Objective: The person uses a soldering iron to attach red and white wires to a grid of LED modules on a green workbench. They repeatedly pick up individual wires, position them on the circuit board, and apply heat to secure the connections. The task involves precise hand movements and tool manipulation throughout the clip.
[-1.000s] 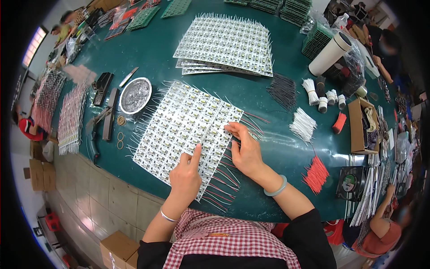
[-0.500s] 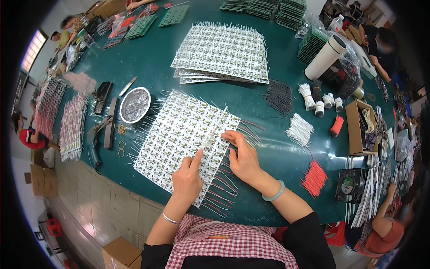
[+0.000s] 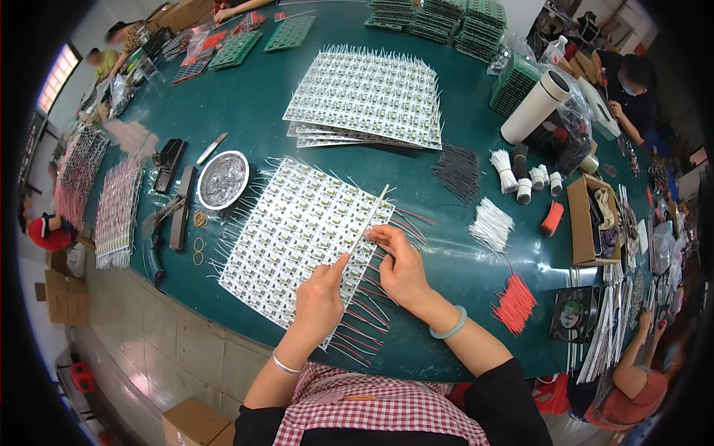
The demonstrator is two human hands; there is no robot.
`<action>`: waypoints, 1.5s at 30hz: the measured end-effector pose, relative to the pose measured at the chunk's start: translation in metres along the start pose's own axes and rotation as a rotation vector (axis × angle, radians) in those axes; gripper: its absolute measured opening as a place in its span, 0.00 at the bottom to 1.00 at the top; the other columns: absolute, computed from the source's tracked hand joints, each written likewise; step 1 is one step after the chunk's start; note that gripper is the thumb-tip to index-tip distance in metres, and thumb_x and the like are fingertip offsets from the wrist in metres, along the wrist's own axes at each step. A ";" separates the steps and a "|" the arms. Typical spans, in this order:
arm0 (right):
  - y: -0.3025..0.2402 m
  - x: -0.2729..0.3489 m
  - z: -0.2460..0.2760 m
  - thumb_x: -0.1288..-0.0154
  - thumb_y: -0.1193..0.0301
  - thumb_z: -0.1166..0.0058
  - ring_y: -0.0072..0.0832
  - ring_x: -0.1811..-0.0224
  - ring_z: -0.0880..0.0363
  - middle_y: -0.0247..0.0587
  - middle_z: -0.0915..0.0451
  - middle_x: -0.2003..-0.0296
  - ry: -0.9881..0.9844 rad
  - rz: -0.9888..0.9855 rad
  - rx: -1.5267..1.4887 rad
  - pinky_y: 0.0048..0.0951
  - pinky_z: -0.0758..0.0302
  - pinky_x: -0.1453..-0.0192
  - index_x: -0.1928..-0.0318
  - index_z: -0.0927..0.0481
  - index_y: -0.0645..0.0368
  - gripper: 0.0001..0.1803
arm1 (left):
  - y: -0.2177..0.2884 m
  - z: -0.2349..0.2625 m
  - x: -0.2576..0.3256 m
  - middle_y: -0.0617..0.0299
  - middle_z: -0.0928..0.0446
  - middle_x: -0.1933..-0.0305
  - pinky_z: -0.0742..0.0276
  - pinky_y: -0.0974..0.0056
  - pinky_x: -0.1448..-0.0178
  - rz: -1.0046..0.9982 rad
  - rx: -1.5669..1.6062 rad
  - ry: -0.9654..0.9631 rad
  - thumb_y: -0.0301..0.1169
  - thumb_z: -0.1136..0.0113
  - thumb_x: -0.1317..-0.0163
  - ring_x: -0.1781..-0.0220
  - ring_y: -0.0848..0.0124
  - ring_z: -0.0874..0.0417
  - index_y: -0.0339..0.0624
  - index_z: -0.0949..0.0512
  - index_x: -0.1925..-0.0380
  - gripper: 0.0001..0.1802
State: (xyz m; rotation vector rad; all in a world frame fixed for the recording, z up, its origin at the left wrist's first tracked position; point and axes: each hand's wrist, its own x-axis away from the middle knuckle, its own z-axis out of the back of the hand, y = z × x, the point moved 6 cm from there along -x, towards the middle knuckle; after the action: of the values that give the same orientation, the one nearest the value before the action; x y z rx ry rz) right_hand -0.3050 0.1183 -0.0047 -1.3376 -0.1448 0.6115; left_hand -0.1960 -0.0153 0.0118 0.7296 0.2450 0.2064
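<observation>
A white panel of small circuit boards (image 3: 286, 238) lies tilted on the table, with white wires along its left edge and red, black and white wires along its right. A thin pale strip (image 3: 378, 204) lies slantwise across its right part. My left hand (image 3: 320, 297) is at the strip's near end, index finger stretched along it and the other fingers curled. My right hand (image 3: 401, 264) is over the panel's right edge, thumb and fingers pinched beside the strip. What is between those fingertips is too small to make out.
Stacked wired panels (image 3: 364, 97) lie beyond. On the left are a bowl (image 3: 223, 181) and a dark metal bar (image 3: 182, 208). On the right are black wires (image 3: 457, 172), white wires (image 3: 492, 225), red wires (image 3: 515, 305), a white bottle (image 3: 535, 108) and a cardboard box (image 3: 584, 223). Other people sit around.
The strip's far end now juts farther past the panel's upper edge. My right hand's fingers have drawn together beside the strip, and my left hand has shifted slightly right.
</observation>
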 end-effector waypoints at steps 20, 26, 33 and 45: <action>0.013 -0.069 0.021 0.44 0.89 0.55 0.46 0.30 0.29 0.49 0.20 0.41 -0.171 0.328 0.532 0.43 0.31 0.28 0.49 0.21 0.64 0.22 | 0.003 -0.008 -0.002 0.57 0.24 0.68 0.25 0.56 0.73 -0.102 -0.200 0.075 0.18 0.41 0.45 0.75 0.58 0.20 0.44 0.21 0.40 0.29; 0.018 -0.060 0.021 0.45 0.89 0.52 0.47 0.34 0.25 0.50 0.18 0.45 -0.056 0.375 0.457 0.42 0.25 0.33 0.52 0.19 0.64 0.20 | 0.003 -0.011 0.003 0.60 0.23 0.67 0.26 0.59 0.74 -0.133 -0.250 0.124 0.17 0.40 0.46 0.77 0.62 0.21 0.45 0.19 0.42 0.29; 0.020 -0.060 0.021 0.48 0.93 0.56 0.47 0.35 0.23 0.50 0.17 0.47 -0.040 0.342 0.470 0.42 0.25 0.32 0.54 0.17 0.65 0.23 | 0.009 -0.009 0.000 0.61 0.23 0.67 0.26 0.60 0.74 -0.126 -0.301 0.086 0.17 0.40 0.48 0.78 0.62 0.21 0.45 0.19 0.43 0.29; 0.015 -0.050 0.016 0.45 0.88 0.49 0.45 0.34 0.25 0.50 0.21 0.41 -0.104 0.410 0.683 0.41 0.25 0.34 0.47 0.18 0.66 0.23 | 0.014 -0.025 -0.001 0.57 0.28 0.67 0.25 0.62 0.77 -0.203 -0.561 -0.180 0.22 0.40 0.50 0.79 0.65 0.21 0.31 0.28 0.35 0.36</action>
State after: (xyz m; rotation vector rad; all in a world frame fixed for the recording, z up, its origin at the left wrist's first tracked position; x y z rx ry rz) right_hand -0.3588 0.1093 -0.0027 -0.6690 0.2468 0.9714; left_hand -0.2054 0.0103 0.0032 0.1616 0.0793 0.0102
